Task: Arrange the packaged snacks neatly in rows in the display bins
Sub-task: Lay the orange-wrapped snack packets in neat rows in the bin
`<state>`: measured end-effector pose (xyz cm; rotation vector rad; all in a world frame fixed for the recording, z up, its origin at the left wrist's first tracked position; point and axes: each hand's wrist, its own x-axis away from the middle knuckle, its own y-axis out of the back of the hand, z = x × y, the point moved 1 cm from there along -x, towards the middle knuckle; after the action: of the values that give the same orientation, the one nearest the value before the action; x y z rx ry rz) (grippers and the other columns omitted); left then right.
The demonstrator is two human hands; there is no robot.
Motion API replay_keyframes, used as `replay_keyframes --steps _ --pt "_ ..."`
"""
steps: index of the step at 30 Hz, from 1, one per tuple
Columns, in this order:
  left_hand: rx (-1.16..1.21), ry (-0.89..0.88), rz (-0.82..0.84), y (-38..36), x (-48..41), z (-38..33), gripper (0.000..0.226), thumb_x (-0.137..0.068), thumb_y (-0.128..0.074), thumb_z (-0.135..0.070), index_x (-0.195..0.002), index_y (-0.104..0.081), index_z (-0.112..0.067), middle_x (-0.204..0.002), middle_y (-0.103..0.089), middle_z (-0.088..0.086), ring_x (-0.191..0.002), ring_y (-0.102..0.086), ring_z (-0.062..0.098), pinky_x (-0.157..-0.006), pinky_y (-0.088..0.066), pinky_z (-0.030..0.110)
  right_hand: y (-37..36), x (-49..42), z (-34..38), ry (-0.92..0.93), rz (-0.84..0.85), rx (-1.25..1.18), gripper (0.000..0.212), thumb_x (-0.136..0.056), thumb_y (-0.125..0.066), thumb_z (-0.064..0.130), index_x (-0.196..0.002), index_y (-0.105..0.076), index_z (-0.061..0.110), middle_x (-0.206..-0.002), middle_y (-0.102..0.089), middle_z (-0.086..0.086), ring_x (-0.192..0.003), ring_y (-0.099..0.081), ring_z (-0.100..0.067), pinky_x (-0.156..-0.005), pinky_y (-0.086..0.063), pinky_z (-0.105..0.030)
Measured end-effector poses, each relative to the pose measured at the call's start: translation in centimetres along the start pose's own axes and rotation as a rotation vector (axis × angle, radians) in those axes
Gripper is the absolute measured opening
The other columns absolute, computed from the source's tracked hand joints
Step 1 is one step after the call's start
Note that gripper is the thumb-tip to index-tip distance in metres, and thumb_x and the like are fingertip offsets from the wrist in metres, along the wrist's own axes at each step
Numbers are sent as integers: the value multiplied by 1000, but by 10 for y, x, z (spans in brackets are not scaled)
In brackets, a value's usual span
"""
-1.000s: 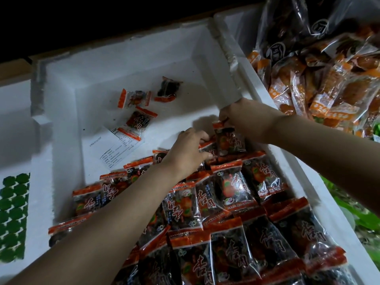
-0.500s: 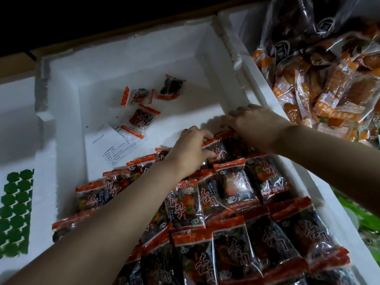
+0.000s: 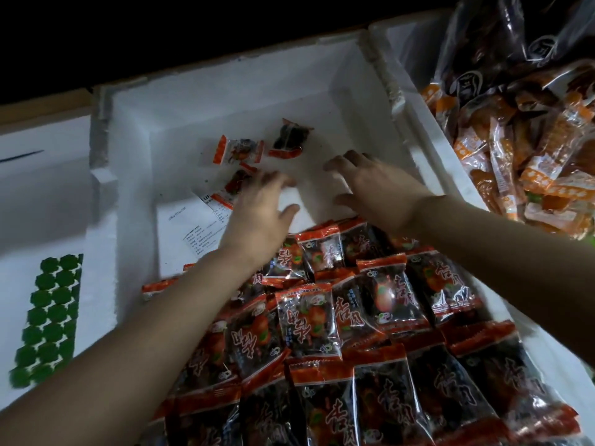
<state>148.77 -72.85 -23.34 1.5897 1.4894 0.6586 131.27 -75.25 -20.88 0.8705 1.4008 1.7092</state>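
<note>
Across the near half of the white foam bin (image 3: 206, 101), the packaged snacks (image 3: 383, 294) lie in overlapping rows, dark wrappers with red sealed edges, spanning most of its width up to the right wall. The farthest row ends just under both wrists. Beyond that edge the bin floor is open white up to the far wall, apart from three loose packets (image 3: 240, 151) toward the far left and a printed paper slip (image 3: 190, 226) lying flat near the left wall. The left hand (image 3: 257, 214) hovers over this open floor, fingers spread and holding nothing. Its blurred fingertips are at one loose packet, and I cannot tell whether they touch it. The right hand (image 3: 376, 185) is likewise spread and empty, close to the right wall. Past that wall, a neighbouring bin (image 3: 415, 53) holds a heap of orange packets (image 3: 531, 162). A sheet of green dots (image 3: 48, 320) lies left of the foam bin.
</note>
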Motion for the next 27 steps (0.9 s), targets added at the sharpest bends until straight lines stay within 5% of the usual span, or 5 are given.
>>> replay_keyframes --steps 6,12,18,22,27 --pt "-94 162 -187 16 -11 52 45 -82 -70 -15 -123 -54 -5 -122 -49 20 -109 -50 39 -94 -41 43 -23 -46 21 -91 -58 -82 66 -94 -54 23 -146 -15 8 -145 -25 -16 -130 -32 -34 -96 -36 -41" --pt "-116 189 -73 19 -24 69 86 -78 -72 -41 -148 -27 -20 -144 -39 10 -131 -35 30 -106 -33 42 -26 -74 16 -97 -52 -106 75 -90 -59 20 -148 -12 11 -153 -13 -13 -135 -24 -36 -109 -23 -38" --pt "-171 200 35 16 -54 58 74 -87 -60 -47 -148 -22 -29 -159 -9 0 -145 -6 20 -113 -15 37 -26 -98 14 -61 13 -37 85 -91 -58 25 -150 2 24 -158 11 1 -143 0 -35 -114 -12 -42" --pt "-192 210 167 12 -67 62 87 -82 -60 -56 -150 -13 -27 -159 -6 0 -146 0 24 -114 -12 42 -27 -111 12 -48 -9 -15 76 -90 -59 32 -150 -14 21 -157 -8 0 -139 -17 -34 -109 -24 -38" --pt "-240 197 82 14 -71 63 66 -82 -62 -54 -138 -42 -24 -140 -39 -1 -128 -31 29 -103 -28 41 -23 -104 15 -24 -78 68 56 -91 -56 32 -141 -35 19 -139 -36 -9 -119 -41 -38 -97 -35 -38"
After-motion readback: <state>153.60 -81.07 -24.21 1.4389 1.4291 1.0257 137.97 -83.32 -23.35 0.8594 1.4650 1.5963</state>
